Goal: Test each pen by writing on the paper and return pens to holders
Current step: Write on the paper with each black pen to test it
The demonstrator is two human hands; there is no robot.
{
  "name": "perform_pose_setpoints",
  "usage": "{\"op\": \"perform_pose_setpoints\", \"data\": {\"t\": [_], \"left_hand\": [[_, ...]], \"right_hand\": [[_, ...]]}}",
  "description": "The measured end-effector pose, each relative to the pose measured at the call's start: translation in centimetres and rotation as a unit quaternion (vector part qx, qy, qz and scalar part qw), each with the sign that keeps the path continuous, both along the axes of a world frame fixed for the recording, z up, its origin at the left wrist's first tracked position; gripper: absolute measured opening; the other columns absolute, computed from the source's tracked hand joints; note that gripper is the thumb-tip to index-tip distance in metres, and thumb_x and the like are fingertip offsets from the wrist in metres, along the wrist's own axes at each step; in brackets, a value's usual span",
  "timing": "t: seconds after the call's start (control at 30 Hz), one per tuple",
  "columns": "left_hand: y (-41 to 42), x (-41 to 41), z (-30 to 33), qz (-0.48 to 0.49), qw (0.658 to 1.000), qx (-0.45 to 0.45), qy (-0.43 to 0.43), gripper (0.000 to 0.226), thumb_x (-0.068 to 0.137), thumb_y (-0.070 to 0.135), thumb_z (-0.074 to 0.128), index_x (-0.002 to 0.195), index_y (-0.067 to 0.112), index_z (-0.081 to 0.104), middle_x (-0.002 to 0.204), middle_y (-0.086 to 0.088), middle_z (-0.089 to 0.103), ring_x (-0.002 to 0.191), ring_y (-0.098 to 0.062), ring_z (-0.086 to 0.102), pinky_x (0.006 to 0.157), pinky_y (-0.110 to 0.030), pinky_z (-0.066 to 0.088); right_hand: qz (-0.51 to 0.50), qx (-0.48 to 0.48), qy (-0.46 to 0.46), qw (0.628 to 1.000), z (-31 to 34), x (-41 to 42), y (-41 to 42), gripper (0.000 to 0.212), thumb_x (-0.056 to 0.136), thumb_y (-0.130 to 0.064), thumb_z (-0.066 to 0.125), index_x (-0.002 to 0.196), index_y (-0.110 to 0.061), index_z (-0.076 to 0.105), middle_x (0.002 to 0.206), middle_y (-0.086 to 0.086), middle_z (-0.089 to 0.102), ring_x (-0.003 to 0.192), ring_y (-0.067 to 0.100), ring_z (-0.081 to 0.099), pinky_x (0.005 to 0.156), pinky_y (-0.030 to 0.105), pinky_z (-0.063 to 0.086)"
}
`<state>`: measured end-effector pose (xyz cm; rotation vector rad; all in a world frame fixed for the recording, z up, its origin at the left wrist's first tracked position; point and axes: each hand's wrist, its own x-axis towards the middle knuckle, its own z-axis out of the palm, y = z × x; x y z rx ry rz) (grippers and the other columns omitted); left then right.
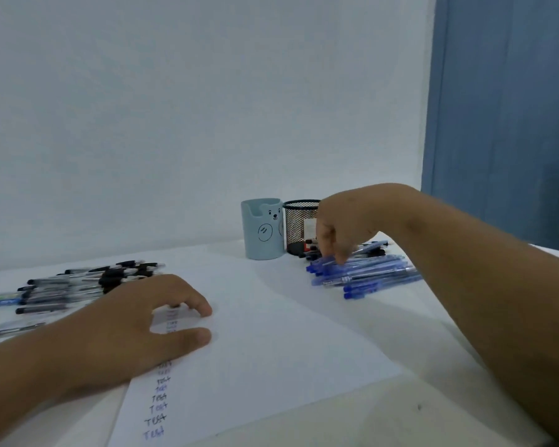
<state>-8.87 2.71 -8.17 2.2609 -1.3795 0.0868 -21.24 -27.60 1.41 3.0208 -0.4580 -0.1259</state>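
A white sheet of paper lies on the table, with a column of handwritten test words down its left edge. My left hand rests flat on the paper's left side, fingers spread. A pile of blue pens lies at the right. My right hand reaches down onto that pile, its fingertips pinching a blue pen at the top of it. A pile of black pens lies at the left. Behind stand a light blue bear holder and a black mesh holder.
A few dark and red pens lie at the foot of the mesh holder. A white wall stands behind the table, and a blue door is at the far right. The table's near edge runs below the paper.
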Motion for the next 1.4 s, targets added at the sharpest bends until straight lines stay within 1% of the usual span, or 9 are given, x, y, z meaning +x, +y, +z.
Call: {"op": "perform_pose_setpoints", "data": {"t": [0.23, 0.37, 0.43, 0.63, 0.77, 0.87, 0.97, 1.23, 1.4], "left_hand": [[0.1, -0.1, 0.3, -0.001, 1.000, -0.006, -0.005, 0.053, 0.067, 0.085, 0.056, 0.113, 0.058, 0.060, 0.121, 0.037, 0.057, 0.115, 0.016, 0.048, 0.094, -0.024, 0.042], [0.6, 0.1, 1.3, 0.023, 0.998, -0.051, -0.012, 0.031, 0.074, 0.066, 0.061, 0.103, 0.056, 0.066, 0.110, 0.037, 0.061, 0.104, 0.018, 0.051, 0.087, -0.018, 0.042], [1.1, 0.8, 2.1, 0.041, 0.995, -0.086, -0.024, 0.009, 0.086, 0.045, 0.069, 0.093, 0.048, 0.072, 0.101, 0.032, 0.067, 0.098, 0.012, 0.058, 0.082, -0.016, 0.046], [5.0, 5.5, 2.8, 0.113, 0.987, -0.079, -0.076, 0.029, 0.088, 0.007, 0.073, 0.090, 0.035, 0.073, 0.092, 0.019, 0.070, 0.095, 0.002, 0.062, 0.076, -0.005, 0.040], [7.1, 7.6, 2.3, 0.159, 0.982, -0.058, -0.077, 0.027, 0.093, 0.004, 0.067, 0.102, 0.029, 0.071, 0.104, 0.018, 0.062, 0.094, 0.003, 0.055, 0.081, -0.006, 0.038], [7.5, 9.2, 1.5, 0.183, 0.979, -0.035, -0.079, 0.032, 0.100, 0.011, 0.056, 0.120, 0.035, 0.065, 0.125, 0.013, 0.060, 0.122, -0.011, 0.052, 0.105, -0.029, 0.038], [7.5, 9.9, 1.2, 0.232, 0.970, 0.022, -0.068, 0.034, 0.106, 0.023, 0.046, 0.129, 0.046, 0.056, 0.140, 0.016, 0.054, 0.136, -0.014, 0.044, 0.114, -0.048, 0.033], [6.6, 9.2, 1.4, 0.236, 0.966, -0.017, -0.106, 0.031, 0.087, 0.018, 0.075, 0.080, 0.043, 0.057, 0.098, 0.017, 0.064, 0.103, -0.014, 0.059, 0.101, -0.045, 0.043], [6.7, 8.4, 2.1, 0.201, 0.963, -0.142, -0.106, 0.027, 0.091, 0.011, 0.069, 0.081, 0.036, 0.063, 0.086, 0.009, 0.066, 0.086, -0.019, 0.065, 0.079, -0.033, 0.052]], "right_hand": [[-0.045, -0.052, 0.067, 0.995, 0.1, -0.5, 0.6, 0.027, 0.079, -0.012, 0.081, 0.103, -0.024, 0.076, 0.090, -0.004, 0.074, 0.087, 0.015, 0.073, 0.076, 0.029, 0.056], [0.006, -0.077, -0.002, 0.997, 0.1, -0.8, 3.2, 0.031, 0.086, 0.004, 0.058, 0.098, -0.021, 0.071, 0.082, -0.009, 0.062, 0.072, 0.012, 0.059, 0.060, 0.021, 0.047], [0.056, -0.069, -0.071, 0.994, -0.7, -0.6, 5.4, 0.031, 0.089, -0.002, 0.050, 0.089, -0.029, 0.065, 0.085, -0.013, 0.056, 0.074, 0.011, 0.056, 0.065, 0.025, 0.048], [0.256, 0.033, -0.194, 0.947, -5.4, 2.2, 11.3, 0.015, 0.096, -0.025, 0.055, 0.101, -0.038, 0.060, 0.096, -0.022, 0.056, 0.077, -0.015, 0.044, 0.074, 0.021, 0.040], [0.296, 0.049, -0.226, 0.927, -7.7, 3.6, 12.2, 0.017, 0.096, -0.029, 0.055, 0.110, -0.037, 0.061, 0.100, -0.023, 0.054, 0.084, -0.015, 0.043, 0.080, 0.022, 0.041], [0.301, 0.059, -0.248, 0.919, -8.6, 4.2, 12.0, 0.017, 0.096, -0.031, 0.055, 0.110, -0.038, 0.060, 0.102, -0.023, 0.057, 0.088, -0.008, 0.048, 0.084, 0.025, 0.046], [0.301, 0.066, -0.246, 0.919, -8.7, 4.4, 11.8, 0.016, 0.095, -0.031, 0.056, 0.109, -0.038, 0.061, 0.100, -0.024, 0.057, 0.090, -0.001, 0.054, 0.086, 0.032, 0.050], [0.308, 0.082, -0.237, 0.918, -9.0, 4.4, 11.7, 0.013, 0.093, -0.036, 0.058, 0.105, -0.039, 0.061, 0.098, -0.024, 0.058, 0.085, 0.002, 0.058, 0.082, 0.034, 0.053], [0.306, 0.090, -0.243, 0.916, -9.2, 4.2, 11.7, 0.013, 0.092, -0.038, 0.060, 0.105, -0.039, 0.061, 0.097, -0.023, 0.059, 0.086, 0.004, 0.059, 0.081, 0.032, 0.052]]}}
